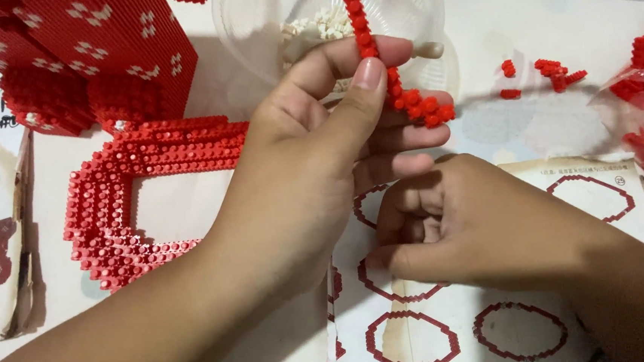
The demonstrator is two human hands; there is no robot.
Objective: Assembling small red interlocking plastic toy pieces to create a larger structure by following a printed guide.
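The left hand (312, 151) pinches a thin strip of red bricks (385, 63) between thumb and forefinger, held above a clear plastic bowl (408, 5) of white pieces; the right hand (476, 227) is curled into a loose fist, resting on the instruction sheet (603, 207), whether it grips anything I cannot tell; a red brick frame (111, 196) lies to the left

left hand (319, 136) raised with thumb and forefinger pinched; right hand (453, 225) curled loosely below.
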